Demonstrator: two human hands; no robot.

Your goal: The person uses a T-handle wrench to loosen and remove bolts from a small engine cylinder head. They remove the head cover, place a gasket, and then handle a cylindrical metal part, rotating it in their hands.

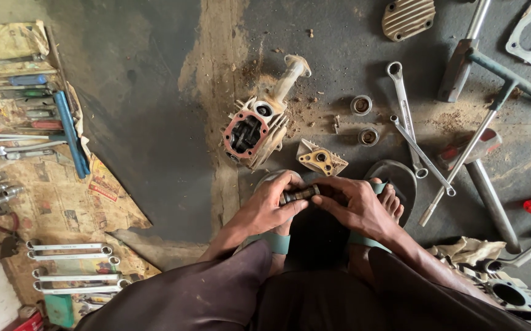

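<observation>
Grimy concrete floor (155, 122), tools all over: left hand (268, 205) & right hand (354, 205) meet low centre over sandalled feet, both closed round a short dark metal shaft (299, 194), fingers pinching each end, shaft lying level btwn them. Just beyond sits a finned engine cylinder head (256, 129), w/ a small finned cover (320, 159) beside it. Spanners (72, 266) lie on newspaper (63, 202) at floor's left edge, T-handle wrench (492, 116) toward right edge.

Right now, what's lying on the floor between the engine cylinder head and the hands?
In the head view, a small finned metal cover lies between the cylinder head and the hands holding a short metal shaft.
</observation>
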